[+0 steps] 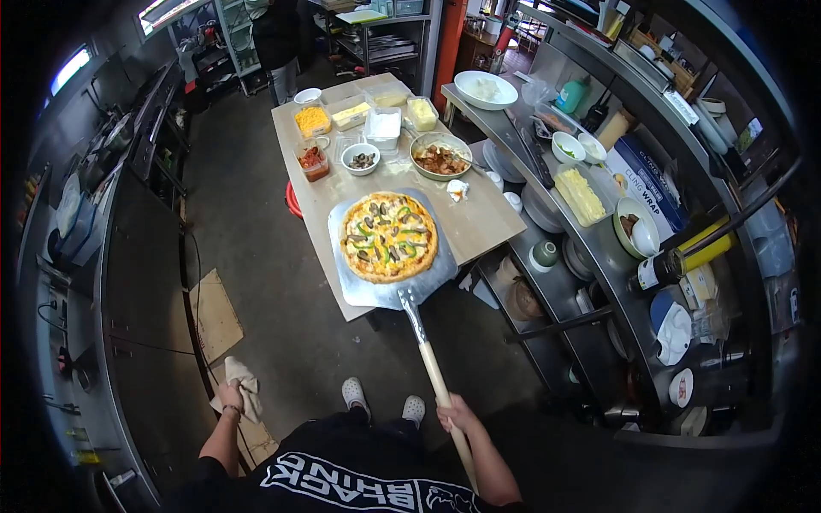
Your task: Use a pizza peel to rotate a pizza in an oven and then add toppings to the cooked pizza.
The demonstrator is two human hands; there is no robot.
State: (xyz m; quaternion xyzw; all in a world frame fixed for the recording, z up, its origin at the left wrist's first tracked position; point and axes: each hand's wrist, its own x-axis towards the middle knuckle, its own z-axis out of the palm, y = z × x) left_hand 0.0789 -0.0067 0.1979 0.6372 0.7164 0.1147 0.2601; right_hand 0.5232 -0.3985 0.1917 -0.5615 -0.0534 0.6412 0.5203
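Observation:
My right hand (pixel 457 413) grips the wooden handle of a metal pizza peel (pixel 359 295). On the peel's blade lies a whole baked pizza (pixel 389 237) topped with cheese, mushroom slices and green pepper strips. The blade is over the near end of a wooden-topped table (pixel 487 224); whether it touches the top I cannot tell. My left hand (pixel 231 396) hangs low at the left, closed around a beige cloth (pixel 244 385). Beyond the pizza stand a white bowl of sliced mushrooms (pixel 360 159), a pan of cooked meat pieces (pixel 440 157) and a tub of shredded orange cheese (pixel 312 121).
Metal shelving (pixel 577 256) with bowls, a butter-coloured block in a tub (pixel 580 194) and a cling wrap box (pixel 648 183) runs along the right. A dark counter (pixel 135 320) lines the left, with flattened cardboard (pixel 215 317) on the floor. Another person (pixel 276 45) stands beyond the table.

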